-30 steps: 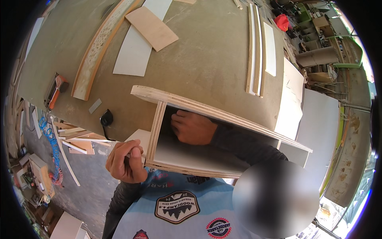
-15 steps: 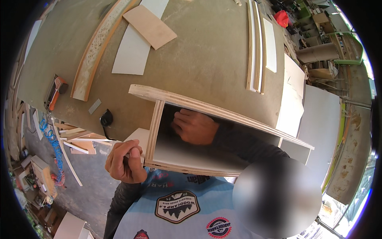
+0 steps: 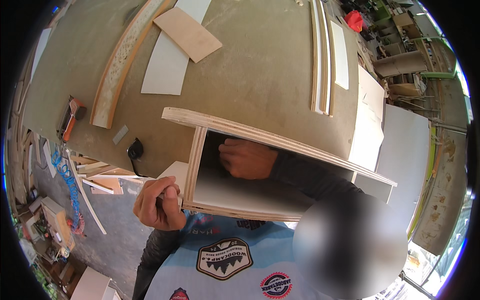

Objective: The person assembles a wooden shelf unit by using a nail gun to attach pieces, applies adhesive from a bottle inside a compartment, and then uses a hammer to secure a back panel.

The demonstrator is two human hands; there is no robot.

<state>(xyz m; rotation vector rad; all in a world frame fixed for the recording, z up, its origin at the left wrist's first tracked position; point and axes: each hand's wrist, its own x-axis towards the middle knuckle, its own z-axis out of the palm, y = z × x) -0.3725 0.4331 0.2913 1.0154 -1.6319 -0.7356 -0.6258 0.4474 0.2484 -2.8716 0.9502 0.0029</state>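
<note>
A plywood box frame with pale inner faces stands at the near edge of the worktable, its open side showing. Inside its left compartment, near the left panel, my right hand is closed with the fingers curled; whatever it may grip is lost in shadow. Just outside that left panel, my left hand is closed, thumb against the fingers near the lower corner. Anything pinched there is too small to name. A pale board piece shows behind the left hand.
On the worktable lie a tape measure, an orange and black nail gun, a curved wooden strip, a tan board over a white panel, and long strips. A coiled blue hose hangs left.
Both hands keep nearly the same place and grip. The right hand has shifted very slightly to the right inside the box; the whole view has moved a little.
</note>
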